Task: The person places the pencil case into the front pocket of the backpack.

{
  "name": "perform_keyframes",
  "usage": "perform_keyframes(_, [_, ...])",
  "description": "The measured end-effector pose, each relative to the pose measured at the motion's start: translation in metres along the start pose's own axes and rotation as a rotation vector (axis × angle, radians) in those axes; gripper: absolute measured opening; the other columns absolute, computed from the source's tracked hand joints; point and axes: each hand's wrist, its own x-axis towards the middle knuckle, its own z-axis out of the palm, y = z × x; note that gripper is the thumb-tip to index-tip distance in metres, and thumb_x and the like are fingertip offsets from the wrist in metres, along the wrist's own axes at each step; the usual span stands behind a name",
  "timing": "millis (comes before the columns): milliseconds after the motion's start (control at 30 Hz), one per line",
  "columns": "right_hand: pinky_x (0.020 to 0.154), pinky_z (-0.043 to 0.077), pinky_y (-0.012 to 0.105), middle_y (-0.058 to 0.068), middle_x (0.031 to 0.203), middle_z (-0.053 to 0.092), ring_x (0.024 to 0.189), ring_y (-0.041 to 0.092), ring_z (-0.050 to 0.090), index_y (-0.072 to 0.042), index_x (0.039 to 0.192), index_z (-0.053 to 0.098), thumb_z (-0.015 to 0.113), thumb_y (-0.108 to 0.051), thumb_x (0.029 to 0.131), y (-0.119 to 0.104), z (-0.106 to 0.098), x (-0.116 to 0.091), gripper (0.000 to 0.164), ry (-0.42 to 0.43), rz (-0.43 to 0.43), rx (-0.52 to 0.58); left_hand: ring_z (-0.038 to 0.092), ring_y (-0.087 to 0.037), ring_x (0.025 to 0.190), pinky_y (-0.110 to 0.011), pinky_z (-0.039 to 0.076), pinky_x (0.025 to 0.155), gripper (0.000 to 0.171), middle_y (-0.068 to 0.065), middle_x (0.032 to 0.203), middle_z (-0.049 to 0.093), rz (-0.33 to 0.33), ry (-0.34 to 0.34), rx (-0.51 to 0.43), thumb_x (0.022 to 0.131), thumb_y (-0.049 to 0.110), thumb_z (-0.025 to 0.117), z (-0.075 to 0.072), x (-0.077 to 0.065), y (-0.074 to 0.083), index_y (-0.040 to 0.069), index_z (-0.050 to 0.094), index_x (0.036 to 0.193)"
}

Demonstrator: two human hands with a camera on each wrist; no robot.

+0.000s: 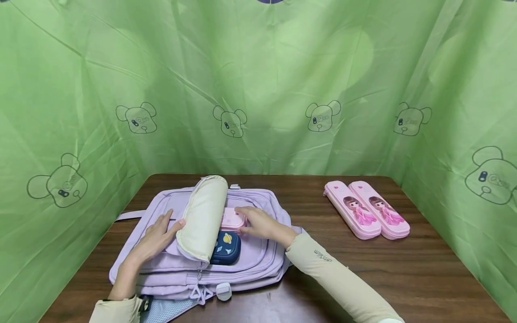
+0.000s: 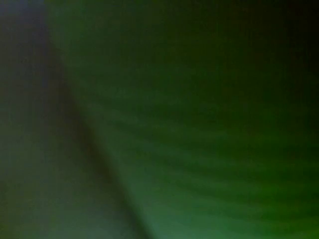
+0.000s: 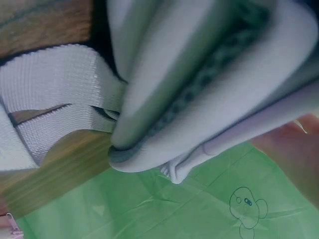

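Note:
A lilac backpack [image 1: 258, 251] lies on its back on the table, its front pocket flap [image 1: 203, 220] folded over to show a cream lining. My left hand [image 1: 155, 235] rests on the bag left of this flap, fingers fairly straight, thumb against the flap's edge. With thumb and fingers, my right hand [image 1: 260, 223] pinches the right end of a pink case [image 1: 232, 219] at the pocket. Its left end is hidden under the flap. Just in front of it sits a navy case [image 1: 227, 247] with planet and rocket pictures, also partly covered. The left wrist view is dark and blurred.
Two pink pencil cases [image 1: 355, 211] with a doll picture lie side by side on the brown wooden table [image 1: 311, 197] at the right. A webbing strap [image 3: 55, 79] sticks out beside the bag. Green curtains [image 1: 266, 148] surround the table's back and sides.

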Motion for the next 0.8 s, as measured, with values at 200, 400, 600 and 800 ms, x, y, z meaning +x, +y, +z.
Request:
perform_keyframes(200, [0.104,0.033,0.038,0.019,0.133,0.049,0.124,0.030,0.044,0.004,0.135,0.043,0.071,-0.024,0.082,0.002,-0.010,-0.010,0.066,-0.025,0.017,0.018,0.008,-0.061,0.127,-0.071,0.010,0.097,0.082,-0.041,0.142,0.010,0.002,0.000,-0.006,0.096,0.055,0.033,-0.001,-0.001,0.001,-0.008,0.012,0.145])
perform_keyframes(400, [0.104,0.030,0.049,0.023,0.133,0.047,0.124,0.040,0.041,0.006,0.135,0.042,0.067,-0.022,0.086,0.020,-0.037,-0.028,0.062,0.057,0.035,0.017,0.008,-0.060,0.127,-0.070,0.009,0.098,0.082,-0.041,0.142,0.010,0.006,0.002,-0.001,0.096,0.054,0.033,-0.002,0.000,0.000,-0.008,0.012,0.145])
perform_keyframes(600, [0.104,0.027,0.051,0.024,0.133,0.047,0.123,0.040,0.041,0.004,0.136,0.043,0.065,-0.023,0.087,0.061,-0.066,-0.064,0.060,0.178,0.187,-0.034,0.008,-0.060,0.127,-0.070,0.010,0.098,0.082,-0.041,0.142,0.010,0.007,0.007,0.008,0.096,0.054,0.033,-0.003,0.001,-0.001,-0.008,0.012,0.145])
perform_keyframes(800, [0.100,0.028,0.060,0.035,0.132,0.040,0.119,0.052,0.038,0.012,0.134,0.038,0.065,-0.024,0.086,0.104,-0.097,-0.117,0.066,0.200,0.433,-0.175,0.008,-0.060,0.127,-0.070,0.009,0.098,0.081,-0.041,0.142,0.011,0.010,-0.008,0.006,0.096,0.053,0.033,-0.002,-0.001,-0.001,-0.010,0.012,0.144])
